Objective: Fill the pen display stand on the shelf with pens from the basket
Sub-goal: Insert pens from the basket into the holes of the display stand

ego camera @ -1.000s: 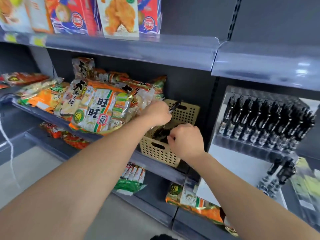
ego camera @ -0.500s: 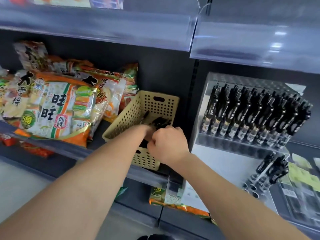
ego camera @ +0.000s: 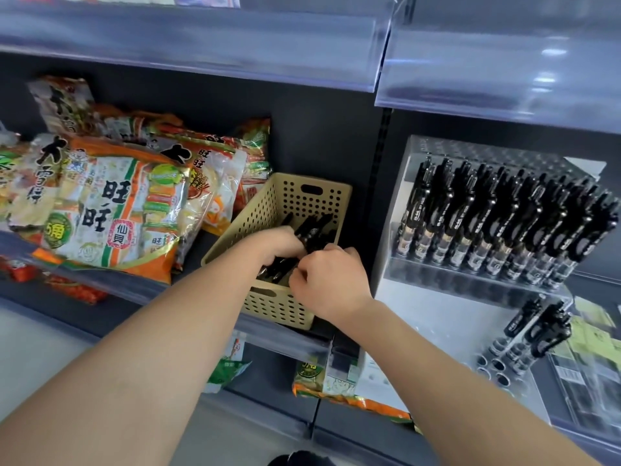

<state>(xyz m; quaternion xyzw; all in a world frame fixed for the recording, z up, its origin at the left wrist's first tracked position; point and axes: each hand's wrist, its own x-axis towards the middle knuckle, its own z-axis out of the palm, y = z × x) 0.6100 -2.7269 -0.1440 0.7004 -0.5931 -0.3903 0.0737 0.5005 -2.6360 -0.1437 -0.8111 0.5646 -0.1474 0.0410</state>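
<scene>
1. The loose pens (ego camera: 304, 235) lie as a dark heap in the beige perforated basket (ego camera: 279, 306). The basket stands on the shelf (ego camera: 285, 334), between the snack bags and the stand.
2. The left hand (ego camera: 280, 245) reaches down into the basket. Its grip is closed, fingers curled round a small bunch of pens whose ends stick out past the knuckles.
3. The right hand (ego camera: 331, 280) sits at the basket's right rim, fingers curled down toward the pens. The knuckles hide the fingertips, so I cannot tell whether this grip has a pen.
4. The clear pen display stand (ego camera: 437, 311) is just right of the basket. Its upper row (ego camera: 504, 227) looks packed with upright black pens.
5. The lower tier carries only a few pens (ego camera: 541, 326), with several empty holes (ego camera: 497, 369) beside them.
6. Judged from this, the task is well along. The top row seems done, most of the lower tier is left, and the step in hand is gathering pens from the basket.
7. The snack bags (ego camera: 111, 210) are piled left of the basket, with more packets on the shelf below.
</scene>
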